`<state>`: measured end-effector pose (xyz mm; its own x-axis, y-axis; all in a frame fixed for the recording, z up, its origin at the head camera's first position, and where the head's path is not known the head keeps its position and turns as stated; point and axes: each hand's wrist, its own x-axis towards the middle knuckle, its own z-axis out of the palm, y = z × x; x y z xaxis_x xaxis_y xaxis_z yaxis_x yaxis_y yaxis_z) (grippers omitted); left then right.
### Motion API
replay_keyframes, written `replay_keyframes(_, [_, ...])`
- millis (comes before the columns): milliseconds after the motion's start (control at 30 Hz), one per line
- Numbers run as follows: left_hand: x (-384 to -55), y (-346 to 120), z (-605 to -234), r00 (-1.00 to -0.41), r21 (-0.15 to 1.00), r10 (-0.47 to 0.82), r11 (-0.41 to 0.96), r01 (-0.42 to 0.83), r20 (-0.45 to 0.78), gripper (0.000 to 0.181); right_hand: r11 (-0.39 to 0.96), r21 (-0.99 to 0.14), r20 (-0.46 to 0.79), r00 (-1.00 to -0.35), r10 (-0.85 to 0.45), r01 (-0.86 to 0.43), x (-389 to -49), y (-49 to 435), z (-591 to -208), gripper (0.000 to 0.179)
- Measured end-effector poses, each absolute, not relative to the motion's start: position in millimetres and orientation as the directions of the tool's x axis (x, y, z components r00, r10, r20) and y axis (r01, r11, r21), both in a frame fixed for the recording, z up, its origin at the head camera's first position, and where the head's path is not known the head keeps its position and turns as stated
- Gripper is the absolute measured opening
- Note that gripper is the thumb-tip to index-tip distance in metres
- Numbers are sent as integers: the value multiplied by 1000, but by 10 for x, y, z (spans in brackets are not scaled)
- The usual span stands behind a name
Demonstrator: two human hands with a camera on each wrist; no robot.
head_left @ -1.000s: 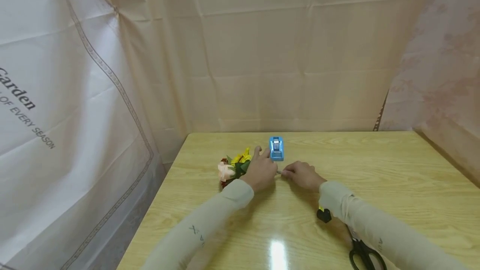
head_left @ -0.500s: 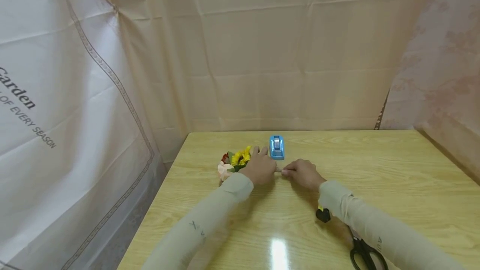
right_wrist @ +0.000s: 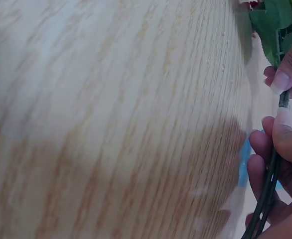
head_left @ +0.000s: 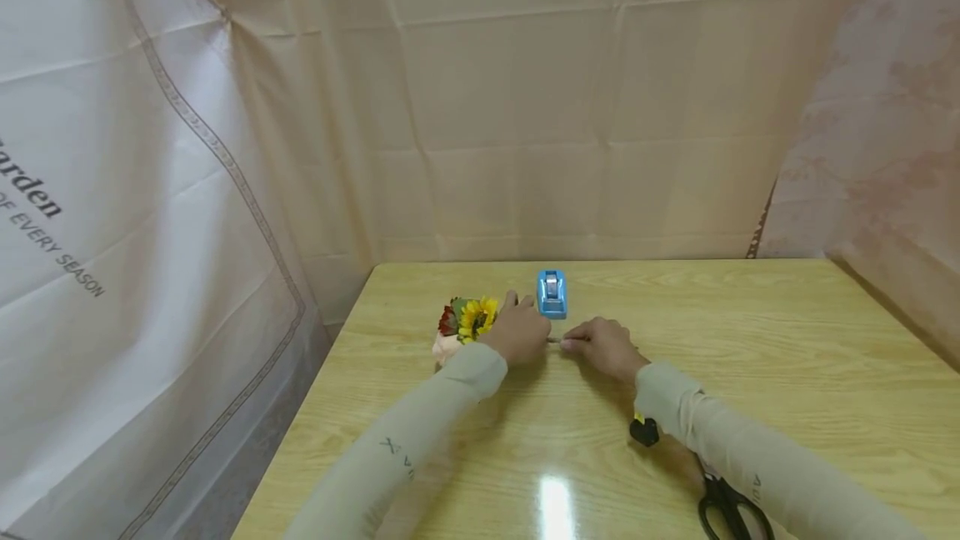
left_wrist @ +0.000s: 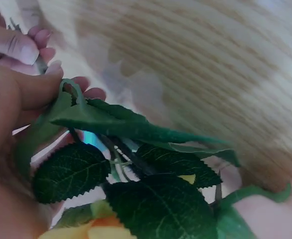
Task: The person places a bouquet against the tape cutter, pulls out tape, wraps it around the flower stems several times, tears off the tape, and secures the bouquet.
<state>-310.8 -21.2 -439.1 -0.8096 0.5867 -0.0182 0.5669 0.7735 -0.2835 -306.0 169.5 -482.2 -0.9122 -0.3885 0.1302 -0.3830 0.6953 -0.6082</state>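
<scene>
A small bunch of flowers lies over the left part of the table: a yellow sunflower [head_left: 477, 319], a dark red bloom [head_left: 447, 322] and a peach one [head_left: 446, 348] partly behind the left sleeve. My left hand [head_left: 519, 332] grips the bunch just below its leaves [left_wrist: 161, 209], thumb and fingers pinching the green stems. Close by on the right, my right hand [head_left: 606, 348] pinches the same stems [right_wrist: 270, 191] between thumb and fingers, and their lower ends run back under its palm. Only a short piece of stem shows between the two hands.
A blue tape dispenser [head_left: 552, 294] stands just beyond the hands. Black-handled scissors [head_left: 723, 507] lie at the front right, partly under the right forearm. A small black and yellow object [head_left: 643, 432] sits beside the right sleeve. Cloth hangs behind the wooden table [head_left: 780, 315].
The bunch has turned in my hands: the sunflower now faces up more fully, and the peach bloom has rolled lower toward the left sleeve. Both hands stay in nearly the same place.
</scene>
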Motion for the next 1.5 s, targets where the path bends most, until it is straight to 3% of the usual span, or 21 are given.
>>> replay_keyframes(200, [-3070,-211,-4415,-776,-397,629,723,565,41,20,682,-638,83,-912,-401,-358,-3046,1685,-4797,21])
replay_keyframes(400, [-3065,-207,-4456,-761,-430,643,714,553,88,21,703,-630,36,-917,-398,-330,-3048,1684,-4773,23])
replay_keyframes(633, [-3021,-180,-4473,-769,-484,636,695,531,70,21,705,-633,32,-921,-389,-320,-3045,1693,-4789,22])
replay_keyframes(933, [-2981,-183,-4499,-733,-588,679,611,530,45,12,700,-654,-14,-921,-390,-286,-3046,1671,-4753,31])
replay_keyframes(1200, [-2969,-183,-4551,-695,-653,718,546,525,41,13,709,-641,-20,-918,-397,-293,-3056,1646,-4719,27])
replay_keyframes(1333, [-2988,-180,-4550,-741,-592,672,600,538,8,12,721,-617,3,-916,-401,-317,-3054,1654,-4726,21])
replay_keyframes(1500, [-3106,-214,-4464,-807,-306,589,764,568,-27,21,726,-579,86,-913,-399,-371,-3045,1692,-4733,16])
